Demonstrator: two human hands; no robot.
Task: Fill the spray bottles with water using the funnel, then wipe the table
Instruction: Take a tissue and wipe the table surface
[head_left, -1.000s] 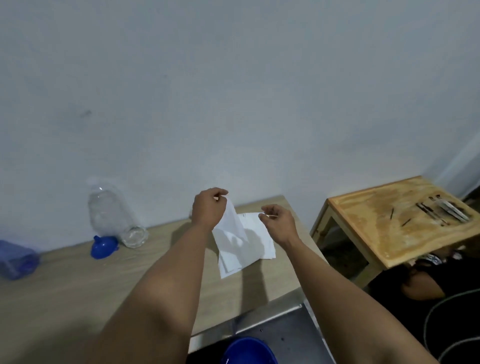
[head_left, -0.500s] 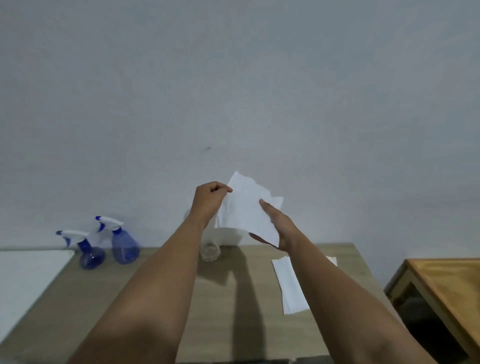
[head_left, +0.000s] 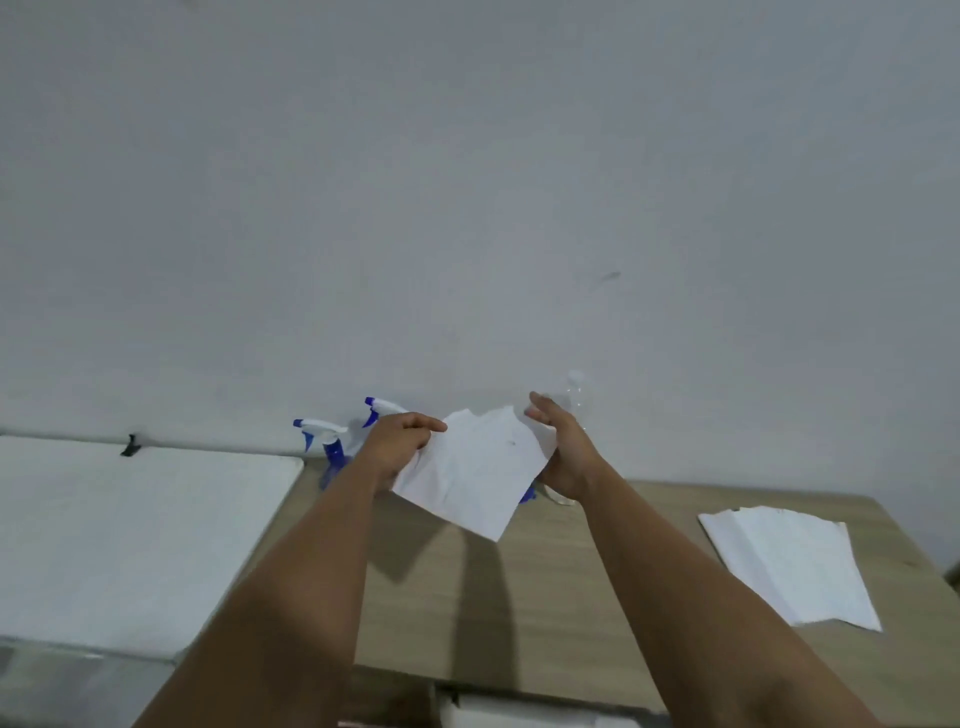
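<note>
I hold a white paper tissue (head_left: 475, 470) in the air above the wooden table (head_left: 561, 587). My left hand (head_left: 397, 449) pinches its left edge. My right hand (head_left: 558, 449) rests against its right edge with fingers extended. Two blue spray bottles with white triggers stand at the wall: one (head_left: 324, 449) to the left of my left hand, the other (head_left: 382, 410) mostly hidden behind it. A clear plastic bottle (head_left: 575, 392) shows behind my right hand. A sliver of the blue funnel (head_left: 525, 496) peeks out under the tissue.
A stack of white tissues (head_left: 789, 561) lies on the right part of the table. A white flat-topped surface (head_left: 124, 540) adjoins the table on the left. The plain wall rises just behind the table.
The view has swung to the left, so the tissue stack now lies far right and the white surface fills the left. My hands have lowered the tissue and turned it flatter between them.
</note>
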